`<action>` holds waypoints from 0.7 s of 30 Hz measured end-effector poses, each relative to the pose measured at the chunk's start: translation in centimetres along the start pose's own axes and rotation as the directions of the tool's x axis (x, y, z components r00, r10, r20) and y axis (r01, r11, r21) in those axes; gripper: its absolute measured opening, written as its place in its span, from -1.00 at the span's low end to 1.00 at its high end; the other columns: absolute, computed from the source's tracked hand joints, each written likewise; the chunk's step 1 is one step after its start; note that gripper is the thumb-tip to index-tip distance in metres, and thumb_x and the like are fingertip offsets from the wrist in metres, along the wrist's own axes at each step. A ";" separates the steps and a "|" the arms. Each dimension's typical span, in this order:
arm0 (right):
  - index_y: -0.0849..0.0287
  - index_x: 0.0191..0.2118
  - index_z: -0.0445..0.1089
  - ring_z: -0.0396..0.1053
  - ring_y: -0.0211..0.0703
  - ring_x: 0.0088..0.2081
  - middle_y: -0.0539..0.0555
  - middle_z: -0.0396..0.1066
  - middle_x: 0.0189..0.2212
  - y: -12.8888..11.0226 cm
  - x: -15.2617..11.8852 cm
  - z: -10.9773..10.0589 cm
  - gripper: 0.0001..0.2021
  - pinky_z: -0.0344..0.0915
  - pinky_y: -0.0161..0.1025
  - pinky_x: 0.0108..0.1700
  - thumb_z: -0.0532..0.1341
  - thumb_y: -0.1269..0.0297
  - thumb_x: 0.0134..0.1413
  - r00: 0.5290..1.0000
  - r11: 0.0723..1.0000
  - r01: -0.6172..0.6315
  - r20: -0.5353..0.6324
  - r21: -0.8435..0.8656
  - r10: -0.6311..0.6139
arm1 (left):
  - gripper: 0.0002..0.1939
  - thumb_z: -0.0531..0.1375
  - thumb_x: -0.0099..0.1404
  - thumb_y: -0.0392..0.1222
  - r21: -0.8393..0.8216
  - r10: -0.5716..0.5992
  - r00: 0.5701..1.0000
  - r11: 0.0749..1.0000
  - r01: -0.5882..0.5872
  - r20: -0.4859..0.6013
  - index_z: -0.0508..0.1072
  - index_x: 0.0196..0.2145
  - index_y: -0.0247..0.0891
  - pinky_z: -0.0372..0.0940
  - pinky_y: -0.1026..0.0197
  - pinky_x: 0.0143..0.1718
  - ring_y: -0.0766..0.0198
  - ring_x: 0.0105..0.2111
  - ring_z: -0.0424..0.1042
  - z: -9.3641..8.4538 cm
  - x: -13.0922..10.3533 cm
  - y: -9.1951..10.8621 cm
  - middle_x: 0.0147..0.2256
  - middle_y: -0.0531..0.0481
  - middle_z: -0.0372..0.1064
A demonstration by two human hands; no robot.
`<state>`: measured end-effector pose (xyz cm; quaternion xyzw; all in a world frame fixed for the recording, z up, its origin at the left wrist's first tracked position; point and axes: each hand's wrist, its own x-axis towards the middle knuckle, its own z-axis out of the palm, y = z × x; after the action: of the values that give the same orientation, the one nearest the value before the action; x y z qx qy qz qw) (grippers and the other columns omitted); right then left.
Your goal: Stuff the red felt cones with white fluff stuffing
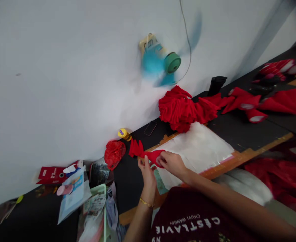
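At the far left, a red box (49, 174) is seen on the dark table, and in front of it a clear plastic sleeve (74, 205) is laid. Next, a pale green basket (105, 205) is filled with papers and plastic. Behind it, a red plastic bag (114, 154) is placed near the wall, followed by a yellow-lidded jar (124, 134). Just beside the jar, small red pieces (136, 148) are seen. By the left hand (146, 168), the left end of a red cloth piece (151, 155) is pinched between the fingertips. The other end is gripped by the curled fingers of the right hand (171, 162). The cloth is thus held between both hands, above the left part of a white sheet (200, 144). Behind the sheet, red cloths (178, 107) are heaped, and farther right a black cup (216, 86) is stood near the wall.
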<state>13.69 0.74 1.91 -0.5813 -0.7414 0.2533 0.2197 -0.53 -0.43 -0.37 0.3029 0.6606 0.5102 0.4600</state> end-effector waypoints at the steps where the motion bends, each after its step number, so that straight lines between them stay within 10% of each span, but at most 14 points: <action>1: 0.14 -0.27 0.46 0.48 -0.16 -0.28 0.07 0.57 -0.28 0.0 0.1 0.0 -0.87 0.17 -0.32 -0.31 0.15 0.32 0.20 0.998 0.998 -0.065 0.011 0.023 0.065 | -0.42 0.08 0.27 0.28 -0.023 0.022 1.000 0.999 -0.023 -0.007 0.21 0.10 -0.13 0.38 0.23 -0.36 0.23 -0.26 0.48 -0.3 -0.4 0.3 -0.06 -0.15 0.36; 9: 0.10 -0.24 0.50 0.52 -0.18 -0.33 0.05 0.60 -0.32 -0.3 0.3 0.9 -0.78 0.24 -0.35 -0.33 0.11 0.22 0.25 0.988 0.962 -0.144 0.086 0.230 0.128 | -0.63 0.24 0.16 -0.15 0.185 0.159 0.981 0.967 -0.177 0.109 0.39 -0.07 -0.25 0.36 0.19 -0.17 0.19 -0.19 0.46 0.0 -1.1 -0.8 -0.13 -0.15 0.41; 18: 0.13 -0.06 0.40 0.47 -0.05 -0.12 0.13 0.51 -0.13 0.9 -0.3 -1.8 -0.75 0.31 -0.27 -0.21 0.22 0.21 0.14 0.990 0.997 -0.071 -0.120 0.020 0.073 | -0.79 0.13 0.11 -0.30 0.426 0.208 0.975 0.877 -0.221 0.077 0.47 -0.26 -0.23 0.25 0.18 -0.28 0.18 -0.39 0.40 0.8 -0.1 0.6 -0.37 -0.03 0.46; 21: 0.17 -0.06 0.42 0.43 0.01 -0.02 0.19 0.47 -0.06 1.1 -0.2 -2.3 -0.70 0.31 -0.24 -0.11 0.26 0.18 0.11 0.999 0.999 -0.042 -0.020 -0.023 0.042 | -0.78 0.13 0.10 -0.32 0.407 0.204 0.976 0.887 -0.218 0.079 0.48 -0.27 -0.23 0.26 0.18 -0.25 0.18 -0.37 0.41 1.2 -0.5 1.2 -0.36 -0.04 0.47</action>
<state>15.92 1.07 2.99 -0.6018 -0.7298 0.2434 0.2145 0.71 -0.04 0.87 0.4719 0.7085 0.4008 0.3386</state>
